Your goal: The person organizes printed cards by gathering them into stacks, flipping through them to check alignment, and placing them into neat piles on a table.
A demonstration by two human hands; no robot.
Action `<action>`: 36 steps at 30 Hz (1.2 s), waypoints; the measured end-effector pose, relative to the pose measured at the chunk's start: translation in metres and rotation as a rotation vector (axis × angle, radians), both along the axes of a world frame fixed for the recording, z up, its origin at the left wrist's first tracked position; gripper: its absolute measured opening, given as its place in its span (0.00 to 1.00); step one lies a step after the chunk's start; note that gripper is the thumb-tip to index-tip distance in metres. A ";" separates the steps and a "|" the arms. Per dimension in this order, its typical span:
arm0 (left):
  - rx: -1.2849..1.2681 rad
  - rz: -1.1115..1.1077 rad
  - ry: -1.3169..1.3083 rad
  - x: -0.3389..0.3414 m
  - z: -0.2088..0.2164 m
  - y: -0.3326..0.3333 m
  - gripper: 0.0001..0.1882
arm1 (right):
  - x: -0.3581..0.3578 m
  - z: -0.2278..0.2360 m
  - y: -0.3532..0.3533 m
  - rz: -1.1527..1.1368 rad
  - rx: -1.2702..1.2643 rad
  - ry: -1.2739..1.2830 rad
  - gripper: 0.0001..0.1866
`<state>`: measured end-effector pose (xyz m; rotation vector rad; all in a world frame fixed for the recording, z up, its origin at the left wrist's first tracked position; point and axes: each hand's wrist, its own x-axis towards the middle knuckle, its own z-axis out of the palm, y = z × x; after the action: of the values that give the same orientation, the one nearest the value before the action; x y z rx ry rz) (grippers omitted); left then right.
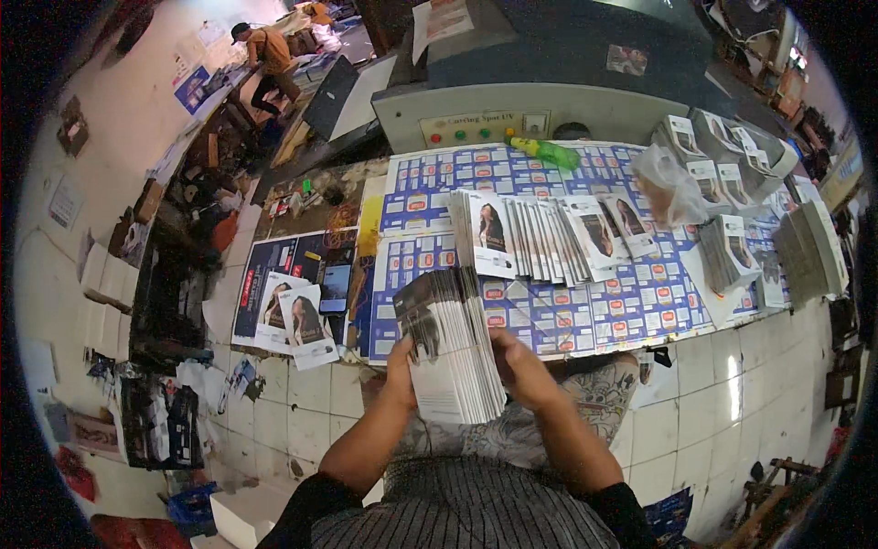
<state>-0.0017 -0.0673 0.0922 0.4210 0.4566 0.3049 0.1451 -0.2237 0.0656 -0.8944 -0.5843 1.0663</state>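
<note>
stack of flat printed cartons (453, 343) held over the lap, just short of the desk (549, 316) | left hand (400, 359) and right hand (519, 366) fingers clasp its sides | likely light, stiff, slippery sheets; grip both long edges

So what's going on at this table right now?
A seated person grips a thick stack of flat printed cardboard cartons upright over their lap, left hand on one side and right hand on the other. Ahead, on a low table covered with blue-and-white printed sheets, a fanned row of similar cartons lies spread out, with more piles to the right. A green plastic bottle lies near the far edge.
</note>
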 end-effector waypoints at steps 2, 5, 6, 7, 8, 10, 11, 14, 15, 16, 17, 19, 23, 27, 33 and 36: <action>-0.011 0.006 -0.043 0.000 -0.014 0.001 0.32 | -0.009 0.009 0.014 -0.007 -0.086 0.002 0.39; 0.030 0.013 -0.086 0.000 -0.017 -0.004 0.31 | -0.024 -0.003 0.019 -0.100 -0.065 -0.084 0.37; 0.028 -0.006 -0.021 0.000 -0.011 -0.007 0.28 | -0.030 -0.016 0.015 -0.157 -0.145 -0.060 0.34; 0.026 -0.022 0.047 -0.003 -0.005 -0.009 0.26 | -0.036 -0.021 0.012 -0.211 -0.225 -0.034 0.33; -0.019 -0.054 0.006 -0.009 -0.003 -0.004 0.22 | -0.042 0.021 0.011 -0.205 -0.148 -0.057 0.29; 0.044 -0.036 0.050 -0.018 -0.014 0.002 0.22 | -0.041 -0.011 0.007 -0.232 -0.271 -0.053 0.29; 0.108 -0.023 0.099 -0.021 -0.023 0.004 0.22 | -0.041 -0.031 0.005 -0.264 -0.393 -0.045 0.29; 0.136 0.052 0.075 -0.028 -0.035 0.005 0.24 | -0.056 -0.031 0.009 -0.276 -0.343 0.124 0.27; 0.132 0.060 0.077 -0.033 -0.035 0.006 0.24 | -0.058 -0.026 0.010 -0.256 -0.334 0.234 0.27; 0.121 0.156 0.167 -0.024 -0.010 0.003 0.25 | -0.053 -0.057 0.009 -0.277 -0.295 -0.061 0.21; 0.108 0.280 0.270 -0.027 0.002 0.004 0.26 | -0.054 -0.051 0.008 -0.268 -0.299 -0.058 0.21; 0.082 0.401 0.072 -0.047 -0.020 0.030 0.30 | -0.053 -0.030 0.002 0.063 -0.148 0.216 0.16; 0.078 0.564 -0.100 -0.078 -0.015 0.077 0.32 | -0.045 -0.013 0.016 0.025 -0.289 -0.134 0.14; 0.205 0.722 -0.193 -0.117 0.014 0.088 0.33 | -0.015 -0.011 0.061 -0.068 -0.409 -0.883 0.15; 0.506 0.683 -0.237 -0.145 0.064 0.080 0.47 | 0.004 -0.018 0.220 0.064 -0.253 -1.423 0.11; 0.462 0.818 -0.028 -0.171 0.042 0.079 0.35 | 0.005 -0.004 0.269 -0.057 -0.061 -1.388 0.19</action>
<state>-0.1724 0.0115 0.1345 0.6659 0.5163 1.2228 0.1504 0.0451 0.0618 -1.6474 -1.6391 0.2546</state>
